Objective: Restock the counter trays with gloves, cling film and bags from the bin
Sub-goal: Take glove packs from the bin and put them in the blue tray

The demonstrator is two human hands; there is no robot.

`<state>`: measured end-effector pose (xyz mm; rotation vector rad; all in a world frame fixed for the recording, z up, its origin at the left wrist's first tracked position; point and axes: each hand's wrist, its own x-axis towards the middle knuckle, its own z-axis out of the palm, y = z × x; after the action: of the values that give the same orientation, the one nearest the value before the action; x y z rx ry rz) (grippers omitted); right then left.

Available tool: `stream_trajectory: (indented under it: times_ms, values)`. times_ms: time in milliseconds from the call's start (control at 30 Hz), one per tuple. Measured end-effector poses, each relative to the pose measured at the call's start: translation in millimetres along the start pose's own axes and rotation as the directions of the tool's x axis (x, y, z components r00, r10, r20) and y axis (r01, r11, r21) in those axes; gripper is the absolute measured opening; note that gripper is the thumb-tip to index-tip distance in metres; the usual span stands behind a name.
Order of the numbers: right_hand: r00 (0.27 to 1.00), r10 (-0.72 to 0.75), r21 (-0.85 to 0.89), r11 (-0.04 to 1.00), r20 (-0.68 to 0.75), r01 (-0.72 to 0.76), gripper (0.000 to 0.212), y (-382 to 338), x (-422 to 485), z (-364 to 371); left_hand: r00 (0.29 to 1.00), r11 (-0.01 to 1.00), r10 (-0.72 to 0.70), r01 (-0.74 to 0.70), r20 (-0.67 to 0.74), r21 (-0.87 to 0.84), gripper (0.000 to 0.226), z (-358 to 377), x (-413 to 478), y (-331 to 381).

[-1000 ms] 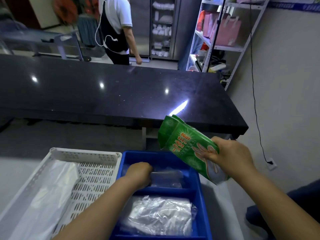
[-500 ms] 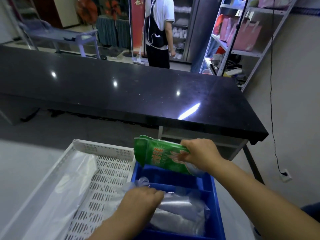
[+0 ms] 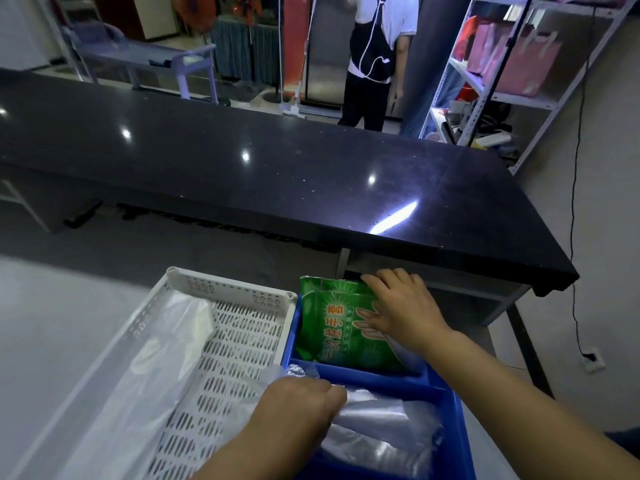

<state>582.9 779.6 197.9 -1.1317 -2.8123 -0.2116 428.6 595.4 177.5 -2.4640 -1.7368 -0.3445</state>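
Note:
A green pack of disposable gloves (image 3: 332,327) lies tilted in the far compartment of the blue tray (image 3: 446,393). My right hand (image 3: 401,306) rests flat on the pack's right side, fingers spread over it. In the near compartment lies a heap of clear plastic bags (image 3: 388,434), and my left hand (image 3: 301,403) is closed on their upper left edge. Left of the blue tray stands a white slotted tray (image 3: 239,341) with a clear plastic sheet (image 3: 149,375) inside.
A long black counter (image 3: 277,174) runs across ahead. Behind it a person (image 3: 377,57) stands with their back turned. Metal shelving (image 3: 498,74) with pink bags is at the far right. A black cable (image 3: 575,237) hangs down the right wall to a socket.
My right hand has brought the green glove pack down from the air into the blue tray's far compartment. My left hand has moved from the far compartment to the bags in the near one.

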Motion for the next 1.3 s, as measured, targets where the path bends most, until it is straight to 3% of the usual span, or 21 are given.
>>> stream_trajectory:
  times_ms: [100, 300, 667, 833, 967, 1100, 1300]
  values:
    - [0.984, 0.014, 0.018, 1.000, -0.177, -0.011, 0.051, 0, -9, 8, 1.000, 1.000, 0.007, -0.007, -0.004, -0.011, 0.038, 1, 0, -2]
    - [0.984, 0.157, 0.082, 0.983, 0.084, -0.163, 0.050, 0, -8, 23, 1.000, 1.000, 0.016, -0.016, -0.001, -0.003, 0.039, 4, 3, 1]
    - [0.990, 0.127, 0.203, 0.970, 0.057, -0.136, 0.015, -4, -16, 10, 0.999, 0.999, 0.044, -0.045, -0.013, -0.026, 0.040, 1, 8, 5]
    - [0.989, 0.133, 0.252, 0.957, 0.063, -0.145, 0.019, 7, -12, 12, 0.999, 0.999, 0.038, -0.038, 0.010, -0.013, 0.038, 1, 6, 5]
    - [0.995, 0.076, 0.133, 0.987, 0.072, -0.085, 0.019, 6, -2, 23, 0.999, 0.999, 0.042, -0.041, 0.025, -0.035, 0.038, 0, 7, 7]
    - [0.994, 0.097, -0.017, 0.995, 0.046, -0.097, 0.050, 5, -8, 38, 0.998, 0.998, 0.044, -0.043, 0.038, -0.041, 0.037, -2, 8, 9]
    - [0.984, 0.093, 0.173, 0.978, 0.154, -0.120, 0.058, 6, -14, 20, 0.998, 1.000, -0.005, 0.006, 0.065, -0.017, 0.037, -13, 12, 6]
